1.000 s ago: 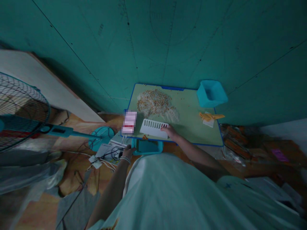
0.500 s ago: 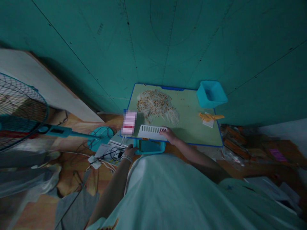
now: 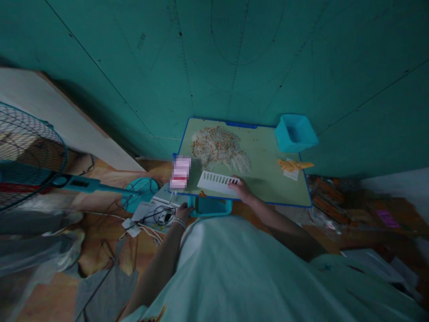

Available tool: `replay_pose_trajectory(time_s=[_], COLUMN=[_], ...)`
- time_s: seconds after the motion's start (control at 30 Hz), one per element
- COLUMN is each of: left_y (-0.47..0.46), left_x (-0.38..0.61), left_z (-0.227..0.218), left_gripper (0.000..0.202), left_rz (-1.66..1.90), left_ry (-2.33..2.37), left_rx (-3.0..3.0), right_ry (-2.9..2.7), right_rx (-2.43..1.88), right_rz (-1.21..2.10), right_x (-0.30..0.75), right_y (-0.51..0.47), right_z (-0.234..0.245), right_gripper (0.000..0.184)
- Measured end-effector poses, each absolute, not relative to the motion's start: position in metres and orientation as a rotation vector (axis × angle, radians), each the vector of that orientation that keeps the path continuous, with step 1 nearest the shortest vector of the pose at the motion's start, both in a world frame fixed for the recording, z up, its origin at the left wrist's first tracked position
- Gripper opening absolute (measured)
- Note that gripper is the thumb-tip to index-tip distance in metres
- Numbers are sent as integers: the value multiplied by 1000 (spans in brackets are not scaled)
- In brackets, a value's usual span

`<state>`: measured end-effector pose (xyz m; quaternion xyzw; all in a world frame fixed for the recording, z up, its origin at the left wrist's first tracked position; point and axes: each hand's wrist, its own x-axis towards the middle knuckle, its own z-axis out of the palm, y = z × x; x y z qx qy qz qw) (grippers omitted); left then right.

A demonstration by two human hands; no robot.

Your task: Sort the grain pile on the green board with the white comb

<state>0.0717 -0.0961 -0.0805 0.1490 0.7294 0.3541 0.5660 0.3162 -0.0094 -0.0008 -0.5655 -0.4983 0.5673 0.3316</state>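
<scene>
My right hand (image 3: 241,189) is closed on the right end of a white slotted plastic panel (image 3: 216,182), which is tilted near the front edge of the table. At that edge, my left hand (image 3: 183,212) grips the left side of a blue plastic bin (image 3: 212,213), held just below the tabletop in front of my body. Beyond the panel spreads a heap of pale grains mixed with orange-brown kernels (image 3: 216,141). A small orange-brown bit (image 3: 202,193) lies by the table edge above the bin. My left fingertips are partly hidden.
On the low table (image 3: 264,179) stands another blue bin (image 3: 295,138) at the back right, with an orange cloth (image 3: 293,165) nearer. A pink pack (image 3: 181,172) sits at the left edge. A fan (image 3: 30,156) and cables (image 3: 157,217) are left; a green wall rises behind.
My right hand and the white slotted panel have shifted slightly right and away from the front edge. The orange-brown bit shows more. My left hand and the bin have barely moved.
</scene>
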Motion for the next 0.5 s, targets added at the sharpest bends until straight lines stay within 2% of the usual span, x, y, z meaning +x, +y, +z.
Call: replay_pose_trajectory(time_s=[0.27, 0.5], left_y=[-100, -100], left_x=[72, 74], left_z=[-84, -82], left_gripper=[20, 17], left_rz=[824, 817], left_ry=[1761, 1760], left_rx=[374, 380], right_ry=[-1058, -1119], right_rx=[-1517, -1526], right_rz=[1256, 1292], right_x=[340, 327], right_y=[20, 27], right_z=[-4, -1], right_gripper=[20, 18])
